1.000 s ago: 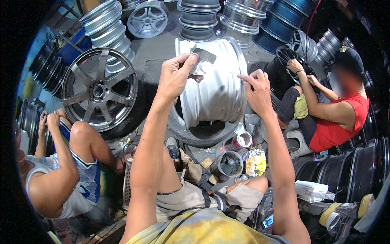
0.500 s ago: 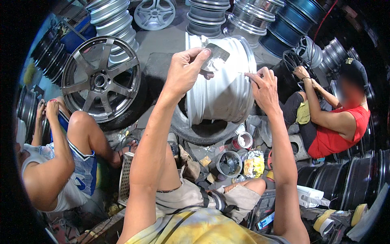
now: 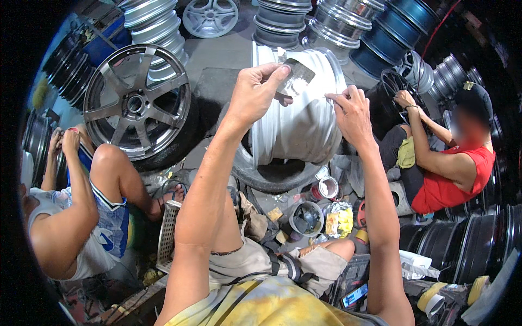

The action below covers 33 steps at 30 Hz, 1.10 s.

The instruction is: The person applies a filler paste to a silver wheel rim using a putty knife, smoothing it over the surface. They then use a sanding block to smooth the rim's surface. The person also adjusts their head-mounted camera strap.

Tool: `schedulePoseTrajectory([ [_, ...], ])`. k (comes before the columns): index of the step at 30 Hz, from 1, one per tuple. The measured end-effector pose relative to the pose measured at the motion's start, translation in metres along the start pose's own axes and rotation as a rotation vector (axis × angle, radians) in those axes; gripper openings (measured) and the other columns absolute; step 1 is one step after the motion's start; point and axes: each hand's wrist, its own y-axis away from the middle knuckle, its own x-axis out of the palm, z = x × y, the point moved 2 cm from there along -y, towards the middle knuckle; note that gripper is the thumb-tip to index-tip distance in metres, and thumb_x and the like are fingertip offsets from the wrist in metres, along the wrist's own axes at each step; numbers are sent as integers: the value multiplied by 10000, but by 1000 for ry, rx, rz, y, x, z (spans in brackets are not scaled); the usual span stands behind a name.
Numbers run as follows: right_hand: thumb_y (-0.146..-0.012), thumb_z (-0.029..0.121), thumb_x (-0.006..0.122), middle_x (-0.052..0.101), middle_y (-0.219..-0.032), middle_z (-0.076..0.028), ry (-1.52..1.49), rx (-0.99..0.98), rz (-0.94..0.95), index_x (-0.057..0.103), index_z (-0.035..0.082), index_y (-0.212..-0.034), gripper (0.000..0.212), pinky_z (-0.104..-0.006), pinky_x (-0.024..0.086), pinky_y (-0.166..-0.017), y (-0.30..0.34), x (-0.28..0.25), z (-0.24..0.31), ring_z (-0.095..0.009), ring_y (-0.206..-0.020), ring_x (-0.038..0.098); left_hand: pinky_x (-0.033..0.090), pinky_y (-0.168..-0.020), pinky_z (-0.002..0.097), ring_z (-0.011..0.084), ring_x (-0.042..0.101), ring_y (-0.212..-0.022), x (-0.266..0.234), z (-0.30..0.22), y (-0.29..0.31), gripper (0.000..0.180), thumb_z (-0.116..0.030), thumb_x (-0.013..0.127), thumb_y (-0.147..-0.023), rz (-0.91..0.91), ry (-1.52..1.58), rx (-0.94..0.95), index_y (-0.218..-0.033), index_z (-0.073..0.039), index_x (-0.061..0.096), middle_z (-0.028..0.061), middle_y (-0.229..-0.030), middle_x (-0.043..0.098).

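A white-grey wheel rim lies on its side in front of me, resting on a black tyre. My left hand pinches a thin dark flat plate between thumb and fingers, above the rim's left part. White paste is smeared on the plate. At the rim's right edge is my right hand, its index finger pointing left against the white surface and the other fingers curled in. Whether something small sits in its fingertips is too hard to make out.
A dark spoked wheel leans at left, near a seated person. Another person in red works on a black rim at right. An open can and a bucket stand below the rim. Stacked rims line the back.
The view has shifted slightly. My left hand and the plate sit a little further right over the rim; my right fingertip has slid slightly left along its edge.
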Motion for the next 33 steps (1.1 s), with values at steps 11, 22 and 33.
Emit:
schedulePoseTrajectory([
  [11,-792,117,724,503,-1023,-60,329,-284,131,708,213,-1237,455,-368,391,-831,-4,-4,-5,-226,-974,490,579,-589,269,99,640,-666,-3,-6,0,314,-254,672,-1006,1,-1,38,-1078,44,739,53,-824,691],
  [22,-867,155,674,531,-995,-54,279,-217,81,733,197,-1134,277,-375,397,-805,0,-2,-2,-228,-954,517,586,-583,277,142,678,-662,-5,-2,-1,304,-199,636,-1020,7,-22,27,-1100,82,719,94,-866,725],
  [33,-818,93,689,525,-958,-70,132,-151,46,763,152,-1097,294,-387,400,-803,-6,-13,-9,-244,-966,520,580,-577,279,120,655,-660,-6,-8,1,317,-259,685,-997,-14,-33,-8,-1066,46,738,56,-814,688],
])
